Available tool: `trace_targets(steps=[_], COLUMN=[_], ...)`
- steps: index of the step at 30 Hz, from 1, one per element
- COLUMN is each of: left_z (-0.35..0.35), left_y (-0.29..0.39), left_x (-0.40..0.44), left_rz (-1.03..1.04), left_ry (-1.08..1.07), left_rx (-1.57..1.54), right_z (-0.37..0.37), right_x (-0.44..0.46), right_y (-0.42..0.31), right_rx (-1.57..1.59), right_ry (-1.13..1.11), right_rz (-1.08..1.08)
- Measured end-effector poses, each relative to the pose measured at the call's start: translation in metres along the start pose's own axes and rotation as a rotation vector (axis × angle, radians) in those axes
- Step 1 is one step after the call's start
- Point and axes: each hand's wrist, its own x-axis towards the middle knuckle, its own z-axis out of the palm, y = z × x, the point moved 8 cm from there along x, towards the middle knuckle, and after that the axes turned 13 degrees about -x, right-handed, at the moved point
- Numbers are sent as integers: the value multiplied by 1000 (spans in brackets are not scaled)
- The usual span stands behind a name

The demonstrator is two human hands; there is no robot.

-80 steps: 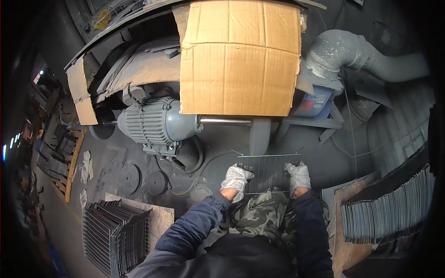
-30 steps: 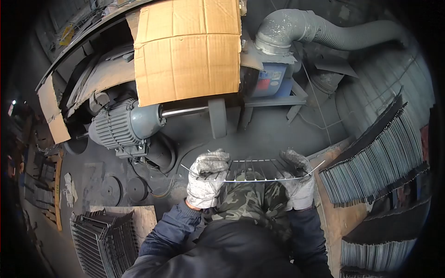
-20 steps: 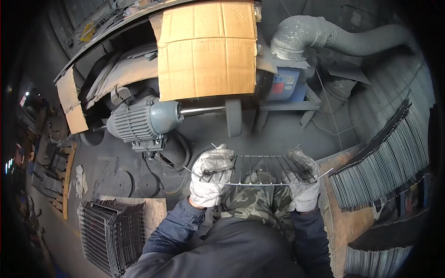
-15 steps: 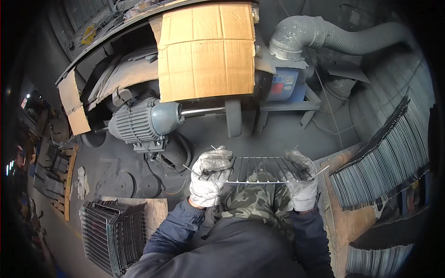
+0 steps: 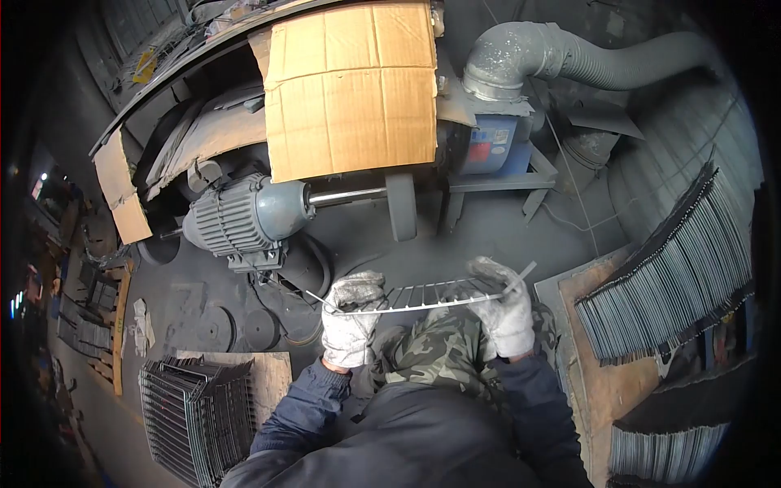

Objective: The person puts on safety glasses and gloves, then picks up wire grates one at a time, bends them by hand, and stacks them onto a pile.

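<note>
A wire rack [image 5: 426, 306] with upturned ends is stretched level between my two hands, above my camouflage-clad knees. My left hand [image 5: 350, 321], in a dirty white work glove, is closed round its left end. At the other end my right hand [image 5: 508, 313], gloved alike, grips the rack with fingers wrapped over the wires. The rack is seen nearly edge-on, so its thin cross wires show only faintly. Beyond it is a grinding or polishing wheel [image 5: 401, 207] on a shaft from a grey electric motor [image 5: 236, 215].
Cardboard [image 5: 351, 89] hangs over the wheel. On the left stands a stack of bent wire racks [image 5: 195, 407]. To the right, tightly packed racks [image 5: 671, 268] rest on a board [image 5: 606, 390], with another stack [image 5: 667, 451] nearer. Behind are a blue blower [image 5: 492, 146] and a duct hose [image 5: 634, 63].
Both hands have shifted left with the rack, the right one more and slightly upward. The rack has turned so its right end sits higher, and the view has shifted a little.
</note>
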Motion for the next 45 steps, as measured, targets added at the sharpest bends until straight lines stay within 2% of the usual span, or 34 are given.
trace_targets(steps=[1,3,4,5,7,8,10,13,14,17,19,21,23,25,26,27,29,30,32,33,34,35,37,38,39,40,41,42,43,44,45], left_z=[-11,-49,-83,-103,-99,-101,-108,-108,-124,-141,-157,-164,-175,-140,-139,-142,-157,-145,-154,-132,-137,-132,-112,-92,-66,-41,-28,-15,-10,0,8], left_y=[-14,-64,-117,-146,-130,-129,-134,-157,-169,-191,-200,-202,-214,-185,-187,-194,-210,-213,-208,-194,-196,-191,-176,-161,-142,-124,-124,-120,-123,-122,-121], left_x=[-2,-2,2,6,15,20,26,41,40,45,48,53,43,54,52,52,52,56,51,56,54,50,33,25,22,18,14,8,3,0,-2], left_rz=[-94,-190,-270,-350,-393,-405,-356,-290,-240,-318,-211,-311,-586,-478,-489,-494,-517,-315,-341,-313,-341,-374,-626,-688,-692,-695,-711,-657,-650,-659,-665], left_ry=[71,38,18,-3,30,25,18,-431,-324,-314,-318,-186,100,-258,-229,-205,-177,-540,-419,-581,-462,-404,-87,9,50,92,2,48,69,87,114], left_rx=[-37,129,184,240,352,417,543,1107,971,995,1029,766,190,1009,1018,1024,743,1386,1156,1351,1120,961,113,-151,-236,-320,-249,-345,-312,-324,-331], right_z=[7,23,26,35,45,46,52,63,64,66,65,73,73,63,65,65,65,68,68,67,73,72,47,38,29,16,4,-12,-30,-29,-71], right_x=[9,28,43,53,77,88,102,109,112,124,129,127,123,123,121,124,124,123,120,120,107,103,96,91,82,74,65,53,24,-13,-25], right_y=[6,30,73,84,140,153,178,172,176,206,230,220,204,218,208,211,214,213,221,223,165,156,137,103,56,6,-45,-93,-164,-237,-243], right_rx=[-31,-88,-24,-136,-128,-392,-455,-614,-654,-672,-743,-898,-815,-621,-516,-568,-671,-742,-726,-721,-710,-640,-524,-464,-411,-494,-581,-628,-838,-1293,-614], right_ry=[-25,-75,-105,-101,-130,-137,-135,-146,-146,-183,-185,-146,-138,-129,-173,-163,-123,-145,-130,-119,-139,-136,-98,-130,-159,-125,-96,-59,103,310,413], right_rz=[27,83,200,226,259,238,238,269,285,322,327,310,317,341,340,327,311,315,331,336,336,333,314,282,246,133,27,13,-207,-454,-359])
